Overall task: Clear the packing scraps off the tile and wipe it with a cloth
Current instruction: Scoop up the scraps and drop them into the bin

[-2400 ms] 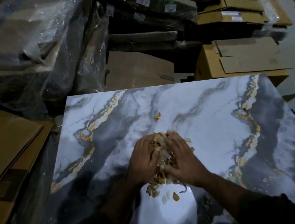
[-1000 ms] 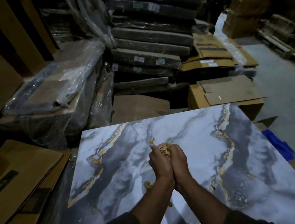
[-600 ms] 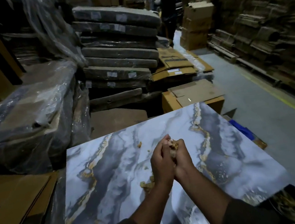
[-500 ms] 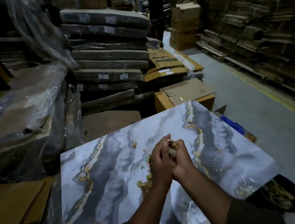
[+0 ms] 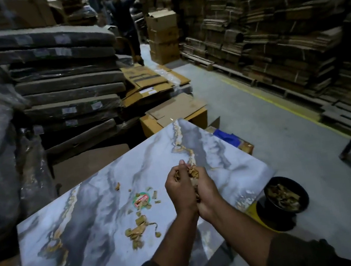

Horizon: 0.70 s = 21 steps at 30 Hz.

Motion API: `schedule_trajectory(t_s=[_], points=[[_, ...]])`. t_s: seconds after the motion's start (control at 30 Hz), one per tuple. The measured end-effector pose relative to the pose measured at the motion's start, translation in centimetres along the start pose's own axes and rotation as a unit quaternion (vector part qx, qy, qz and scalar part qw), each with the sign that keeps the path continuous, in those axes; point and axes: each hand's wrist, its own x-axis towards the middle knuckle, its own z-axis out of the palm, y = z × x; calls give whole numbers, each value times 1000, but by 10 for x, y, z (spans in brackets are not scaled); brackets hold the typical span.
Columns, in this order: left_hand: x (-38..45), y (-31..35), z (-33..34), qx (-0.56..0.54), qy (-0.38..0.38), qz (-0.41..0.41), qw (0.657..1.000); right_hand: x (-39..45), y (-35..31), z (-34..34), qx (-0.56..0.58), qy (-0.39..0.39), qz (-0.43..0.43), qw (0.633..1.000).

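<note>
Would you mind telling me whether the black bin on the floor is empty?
Not empty: brown scraps lie inside the black bin, showing through its open top.

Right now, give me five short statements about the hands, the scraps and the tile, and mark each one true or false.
1. Both hands, left hand and right hand, are cupped together around a bundle of scraps. True.
2. The tile is already free of scraps. False: loose scraps lie on it left of the hands.
3. A round sticker sits on the tile. True.
4. The black bin on the floor is empty. False: it holds brown scraps.
5. A cloth lies on the tile. False: none is visible.
</note>
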Motion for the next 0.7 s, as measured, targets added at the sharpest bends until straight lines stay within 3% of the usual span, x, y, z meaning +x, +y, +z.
schedule_trajectory(t_s=[0.27,0.7], points=[[-39,-23,135,12,-37,-29,999,27,-83,-109,60,38,-9,997],[-129,-86,324,74,-204,-102,971,48,-175,-305,232,142,-25,962]])
